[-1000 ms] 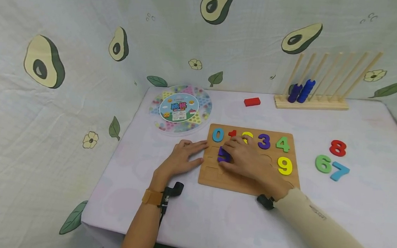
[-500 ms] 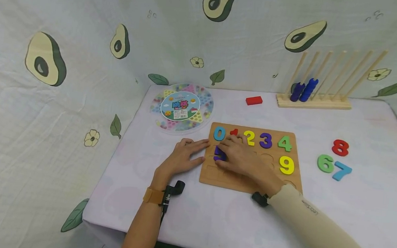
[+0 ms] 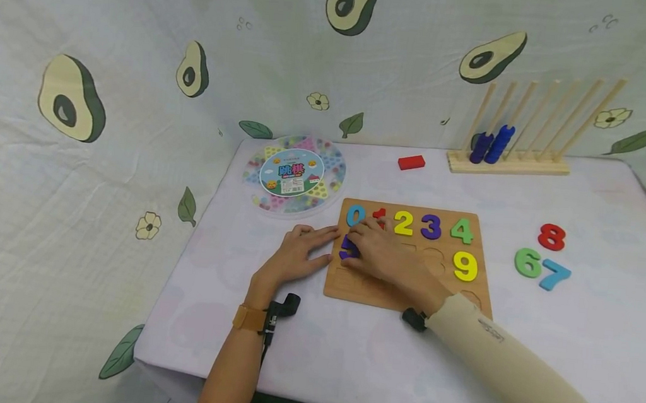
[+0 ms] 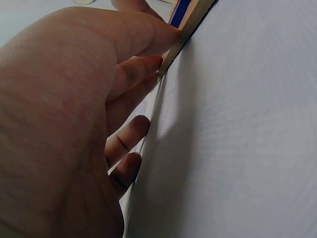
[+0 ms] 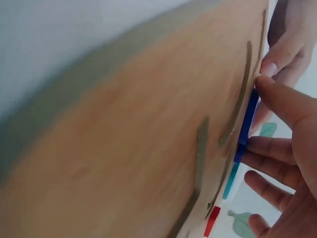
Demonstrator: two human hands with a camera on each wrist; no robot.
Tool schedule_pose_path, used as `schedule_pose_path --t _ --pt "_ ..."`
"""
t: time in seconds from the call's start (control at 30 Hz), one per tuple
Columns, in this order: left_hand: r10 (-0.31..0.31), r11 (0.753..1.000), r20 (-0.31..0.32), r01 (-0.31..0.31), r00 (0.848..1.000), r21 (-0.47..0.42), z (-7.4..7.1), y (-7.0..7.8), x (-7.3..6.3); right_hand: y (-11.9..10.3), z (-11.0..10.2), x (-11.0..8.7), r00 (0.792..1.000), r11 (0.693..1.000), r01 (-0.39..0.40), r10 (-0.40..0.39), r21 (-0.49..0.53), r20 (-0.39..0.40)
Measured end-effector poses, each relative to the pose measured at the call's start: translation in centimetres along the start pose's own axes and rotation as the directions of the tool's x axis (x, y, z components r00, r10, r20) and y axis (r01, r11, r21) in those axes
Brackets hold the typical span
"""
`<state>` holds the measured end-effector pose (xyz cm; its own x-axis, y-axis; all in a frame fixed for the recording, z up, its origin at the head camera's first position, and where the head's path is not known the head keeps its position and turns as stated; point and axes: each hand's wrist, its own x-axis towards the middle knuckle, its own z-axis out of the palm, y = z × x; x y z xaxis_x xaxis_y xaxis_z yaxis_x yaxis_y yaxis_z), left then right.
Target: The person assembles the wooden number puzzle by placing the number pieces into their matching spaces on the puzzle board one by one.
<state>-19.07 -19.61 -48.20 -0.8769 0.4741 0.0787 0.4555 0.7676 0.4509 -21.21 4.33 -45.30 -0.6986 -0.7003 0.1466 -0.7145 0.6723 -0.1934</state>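
A wooden number board (image 3: 361, 292) lies on the cloth-covered table. My right hand (image 3: 389, 257) holds a purple number 5 (image 3: 348, 249) between thumb and fingers at the left of the second row. In the right wrist view the 5 (image 5: 249, 116) lies along the board's surface, thumb at one end, fingertips at the other. My left hand (image 3: 294, 257) touches the board's left edge, its fingers extended. In the top row are a blue 0 (image 3: 356, 215), red 1 (image 3: 379, 213), yellow 2 (image 3: 403, 223), purple 3 (image 3: 431, 227) and green 4 (image 3: 462, 231).
A yellow 9 (image 3: 465, 266) is on the board's right. Right of it lie a red 8 (image 3: 552, 237), green 6 (image 3: 527, 263) and blue 7 (image 3: 554, 275). Behind are a red block (image 3: 411, 163), a round game box (image 3: 292, 174) and a wooden peg rack (image 3: 510, 168).
My right hand has slid left with the purple 5, toward the board's left edge, uncovering the yellow 2. My left hand has stayed at the edge.
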Motion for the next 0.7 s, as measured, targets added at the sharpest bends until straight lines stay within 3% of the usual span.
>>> schedule_pose_path --t 0.23,0.7 --pt "-0.013 1.000 0.017 0.013 1.000 0.017 0.1 0.1 0.2 0.9 0.0 -1.2 0.999 0.998 -0.053 0.053 0.019 0.003" --pt "-0.023 0.999 0.016 0.022 1.000 0.039 0.3 -0.1 0.3 3.3 -2.0 -5.6 0.997 0.999 -0.031 0.034 0.036 -0.075"
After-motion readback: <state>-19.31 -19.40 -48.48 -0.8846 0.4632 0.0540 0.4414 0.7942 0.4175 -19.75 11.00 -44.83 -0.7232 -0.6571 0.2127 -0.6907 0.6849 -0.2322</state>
